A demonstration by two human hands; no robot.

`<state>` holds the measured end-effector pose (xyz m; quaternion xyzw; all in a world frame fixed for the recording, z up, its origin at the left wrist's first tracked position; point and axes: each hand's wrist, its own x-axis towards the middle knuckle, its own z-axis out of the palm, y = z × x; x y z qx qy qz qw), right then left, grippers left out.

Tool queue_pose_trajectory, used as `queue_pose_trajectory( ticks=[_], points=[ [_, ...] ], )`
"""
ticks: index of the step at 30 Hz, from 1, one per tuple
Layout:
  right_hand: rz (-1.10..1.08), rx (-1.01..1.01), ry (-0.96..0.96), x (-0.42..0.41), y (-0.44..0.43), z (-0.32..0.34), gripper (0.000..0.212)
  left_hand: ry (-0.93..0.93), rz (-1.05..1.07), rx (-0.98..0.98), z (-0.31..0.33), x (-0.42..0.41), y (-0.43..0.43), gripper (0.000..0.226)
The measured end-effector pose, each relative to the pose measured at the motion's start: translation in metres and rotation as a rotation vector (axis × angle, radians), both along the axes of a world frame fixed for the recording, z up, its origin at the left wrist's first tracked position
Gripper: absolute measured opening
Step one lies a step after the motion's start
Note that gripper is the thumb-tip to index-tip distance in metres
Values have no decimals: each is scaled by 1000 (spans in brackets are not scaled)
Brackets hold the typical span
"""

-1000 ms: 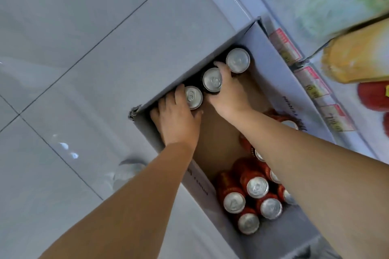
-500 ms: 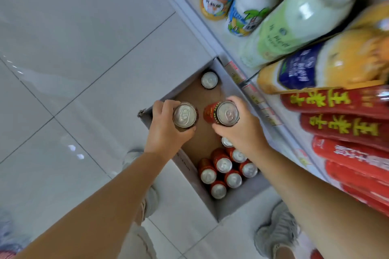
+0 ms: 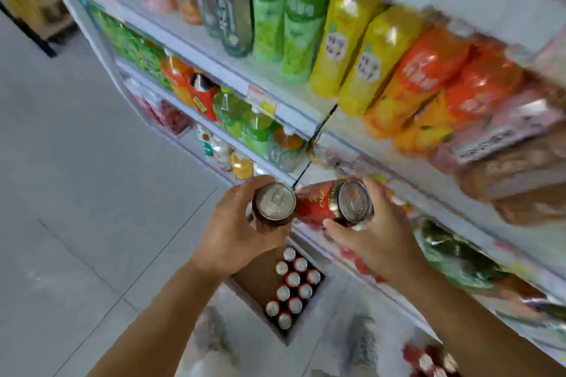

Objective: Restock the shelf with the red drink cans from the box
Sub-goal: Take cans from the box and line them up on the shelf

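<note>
Gripping tightly, one red can (image 3: 272,205) is held by the left hand (image 3: 232,229) and another can (image 3: 333,203) by the right hand (image 3: 373,232), above the box (image 3: 260,278), beside the shelf (image 3: 306,122).

— What is the person wearing on the arms?

— Nothing that shows. Both forearms are bare up to the frame's edge, with no sleeve, watch or band in sight.

— And the hands?

— The left hand (image 3: 232,232) and right hand (image 3: 376,239) are bare too: no gloves, no rings that I can make out (the picture is rather blurred).

— Anything lower down?

— Too smeared to tell.
</note>
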<state>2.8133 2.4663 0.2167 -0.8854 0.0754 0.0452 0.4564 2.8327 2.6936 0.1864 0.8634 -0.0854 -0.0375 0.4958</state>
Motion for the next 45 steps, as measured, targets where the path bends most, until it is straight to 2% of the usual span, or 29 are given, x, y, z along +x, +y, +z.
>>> queue_pose_trajectory(
  ticks=[5, 8, 12, 16, 20, 25, 31, 34, 36, 39, 45],
  points=[
    [-87, 47, -213, -32, -32, 131, 56, -163, -142, -107, 135, 9, -36, 66],
    [-168, 47, -341, -52, -58, 187, 63, -270, -240, -166, 193, 11, -65, 71],
    [-280, 34, -445, -77, -100, 253, 50, -384, -313, -255, 254, 6, -113, 64],
    [-317, -134, -547, -83, -145, 301, 44, -493, -377, -328, 290, 6, -169, 59],
    [-370, -217, -515, -62, -187, 316, 58, -502, -356, -354, 298, 17, -218, 62],
    [-349, -326, -335, -17, -233, 310, 56, -494, -287, -339, 296, 32, -250, 64],
    [-263, -113, -303, 9, -257, 304, 51, -481, -245, -322, 300, 44, -256, 66],
    [-271, 0, -298, 11, -255, 293, 73, -471, -228, -337, 300, 46, -249, 67],
    [-357, -3, -367, 11, -249, 276, 84, -459, -210, -347, 299, 47, -241, 63],
    [-475, 13, -453, 18, -245, 259, 72, -446, -197, -351, 300, 48, -233, 61],
    [-361, 1, -430, 50, -243, 257, 55, -444, -177, -334, 300, 50, -219, 65]
  ],
)
